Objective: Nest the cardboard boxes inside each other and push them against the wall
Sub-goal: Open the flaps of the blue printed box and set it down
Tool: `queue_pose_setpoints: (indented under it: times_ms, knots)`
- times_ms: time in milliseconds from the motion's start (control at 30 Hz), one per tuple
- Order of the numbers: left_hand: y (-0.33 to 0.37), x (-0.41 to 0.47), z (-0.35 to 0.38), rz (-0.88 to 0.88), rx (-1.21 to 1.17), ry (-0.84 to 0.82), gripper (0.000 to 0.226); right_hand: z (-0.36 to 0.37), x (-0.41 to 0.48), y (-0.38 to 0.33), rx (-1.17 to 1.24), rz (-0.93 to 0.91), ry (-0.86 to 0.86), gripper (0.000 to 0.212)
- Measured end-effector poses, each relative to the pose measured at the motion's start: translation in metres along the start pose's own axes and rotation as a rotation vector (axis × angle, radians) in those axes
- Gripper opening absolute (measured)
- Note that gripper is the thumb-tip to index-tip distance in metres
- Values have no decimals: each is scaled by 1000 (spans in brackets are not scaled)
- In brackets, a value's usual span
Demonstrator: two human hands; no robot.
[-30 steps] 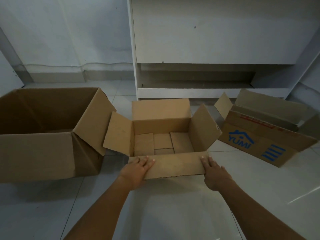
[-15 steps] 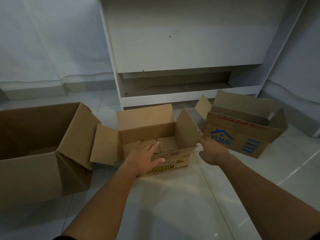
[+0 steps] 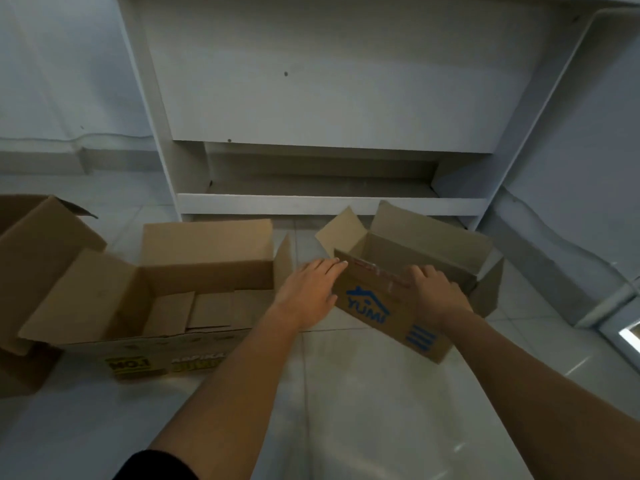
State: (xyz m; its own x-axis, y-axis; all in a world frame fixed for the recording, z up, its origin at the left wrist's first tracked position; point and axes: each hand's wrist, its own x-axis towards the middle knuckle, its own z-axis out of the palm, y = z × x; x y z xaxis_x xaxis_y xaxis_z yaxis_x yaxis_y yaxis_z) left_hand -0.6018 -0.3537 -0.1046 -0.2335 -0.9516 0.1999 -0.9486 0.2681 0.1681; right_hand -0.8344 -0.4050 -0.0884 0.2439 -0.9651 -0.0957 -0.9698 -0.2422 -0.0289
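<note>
YUMI box [image 3: 377, 306] between flat hands

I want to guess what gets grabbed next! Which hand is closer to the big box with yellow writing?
Left. The left hand hovers just beside the yellow-print box; the right hand rests on the YUMI box.

head view looks down, close over the floor [image 3: 363, 393].

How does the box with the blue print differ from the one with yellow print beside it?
The blue-print box looks smaller than the yellow-print box. It sits skewed; the yellow-print box sits square to the camera. Both hands, left and right, are on it; none touch the other. Both are open brown cardboard.
</note>
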Motion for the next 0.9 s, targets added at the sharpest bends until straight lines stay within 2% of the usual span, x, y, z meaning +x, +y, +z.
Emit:
queue_pose_setpoints:
  times_ms: [233, 333, 467, 567, 700, 800, 900]
  knots:
    - [34, 61, 38, -110, 142, -72, 75, 27, 32, 57, 32, -71, -141, 66]
    - [36, 80, 47, -141, 223, -124, 75, 41, 38, 71, 98, -112, -189, 62]
    - [37, 92, 59, -160, 355, -158, 58, 53, 42, 86, 58, -173, -179, 46]
    - [42, 91, 66, -167, 380, -150, 39, 58, 42, 97, 16, -216, -161, 42]
    - [56, 86, 72, -161, 363, -164, 26, 56, 39, 119, 22, -258, -158, 39]
    - [68, 76, 74, -182, 319, -182, 22, 53, 38, 132, 15, -276, -156, 38]
    - [79, 64, 76, -175, 278, -191, 29, 50, 37, 141, 48, -292, -151, 34]
